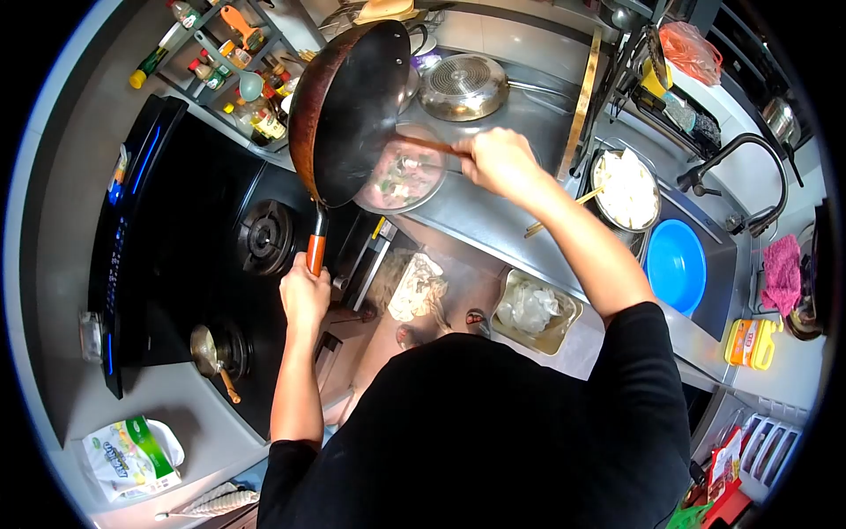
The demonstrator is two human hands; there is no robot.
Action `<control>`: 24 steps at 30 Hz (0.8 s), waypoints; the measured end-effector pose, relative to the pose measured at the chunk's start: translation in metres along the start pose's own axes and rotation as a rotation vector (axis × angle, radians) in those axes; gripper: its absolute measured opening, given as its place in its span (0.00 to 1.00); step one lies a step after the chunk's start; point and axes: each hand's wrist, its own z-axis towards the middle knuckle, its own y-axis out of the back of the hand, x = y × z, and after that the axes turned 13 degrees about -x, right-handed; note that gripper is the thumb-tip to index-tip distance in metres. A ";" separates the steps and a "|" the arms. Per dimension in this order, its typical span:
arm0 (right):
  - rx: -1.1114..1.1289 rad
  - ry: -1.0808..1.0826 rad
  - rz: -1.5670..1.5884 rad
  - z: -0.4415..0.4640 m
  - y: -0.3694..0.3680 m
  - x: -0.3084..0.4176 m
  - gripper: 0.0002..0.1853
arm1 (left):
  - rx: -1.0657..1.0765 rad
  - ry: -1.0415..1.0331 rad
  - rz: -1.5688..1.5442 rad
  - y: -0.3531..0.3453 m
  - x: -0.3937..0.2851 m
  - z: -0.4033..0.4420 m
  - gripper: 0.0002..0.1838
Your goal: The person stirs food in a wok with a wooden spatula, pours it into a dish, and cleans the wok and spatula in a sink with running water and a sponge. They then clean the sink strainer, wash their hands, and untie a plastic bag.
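Observation:
My left hand (306,291) is closed around the orange-brown handle of a dark wok (366,115). The wok is tipped steeply on its side, raised above the counter. In my right hand (504,163) is a wooden spatula (430,145), its far end at the wok's edge, where it meets the bowl in my view. Under the wok's rim stands a clear bowl (438,187) with pinkish and green food (404,176) inside. The wok hides part of this bowl, and I cannot tell whether the two touch.
To the left are a bare gas burner (265,236) and a small pan (204,351) by another burner. Behind the bowl lies an upturned frying pan (463,86). At right stand a bowl of white pieces (627,189), chopsticks (539,227) and a blue basin (677,267). A lined bin (536,310) sits below.

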 end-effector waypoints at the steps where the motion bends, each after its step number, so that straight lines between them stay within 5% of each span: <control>1: 0.031 0.004 0.016 -0.011 -0.003 0.000 0.13 | -0.033 -0.013 0.017 -0.004 0.003 -0.001 0.09; 10: -0.100 -0.264 0.237 -0.086 0.009 -0.014 0.15 | -0.126 0.087 -0.024 0.007 0.007 -0.004 0.13; 15: 0.077 -0.760 1.018 -0.105 -0.014 -0.013 0.20 | -0.108 0.140 -0.118 0.018 0.022 -0.016 0.14; 17: 0.141 -0.877 1.349 -0.111 -0.017 0.009 0.23 | -0.018 0.291 -0.350 0.016 0.033 -0.025 0.12; 24: 0.272 -1.014 1.666 -0.086 -0.035 0.135 0.26 | 0.322 0.558 -0.993 0.032 0.043 -0.061 0.10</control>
